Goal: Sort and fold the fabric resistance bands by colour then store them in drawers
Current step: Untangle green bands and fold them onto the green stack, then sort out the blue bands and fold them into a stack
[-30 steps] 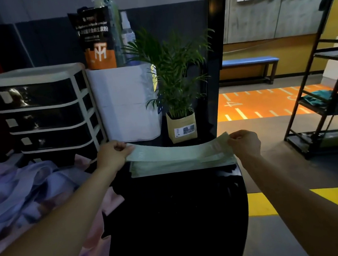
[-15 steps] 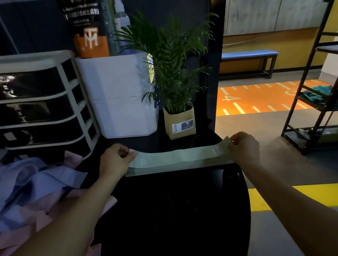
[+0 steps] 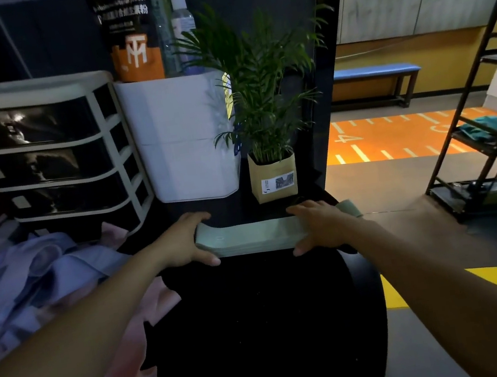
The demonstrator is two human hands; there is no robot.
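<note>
A flat stack of pale green bands [image 3: 254, 237] lies on the black table [image 3: 260, 330], near its far edge. My left hand [image 3: 181, 245] grips the stack's left end, fingers over the far side and thumb on the near side. My right hand [image 3: 322, 225] grips the stack towards its right end in the same way, and a green tip sticks out beyond it. A loose pile of blue, purple and pink bands [image 3: 37, 282] lies at the left. The white drawer unit [image 3: 45, 159] with dark drawers stands behind that pile, all drawers closed.
A white bin [image 3: 183, 140] with a bag and spray bottle on top stands behind the stack, next to a potted plant [image 3: 275, 181]. A black metal rack [image 3: 489, 138] stands on the floor at the right. The table's right edge drops to the floor.
The top green band, held raised by its ends, has come down flat on the stack. Both hands went from pinching its ends to clasping the stack, the right hand moving inward.
</note>
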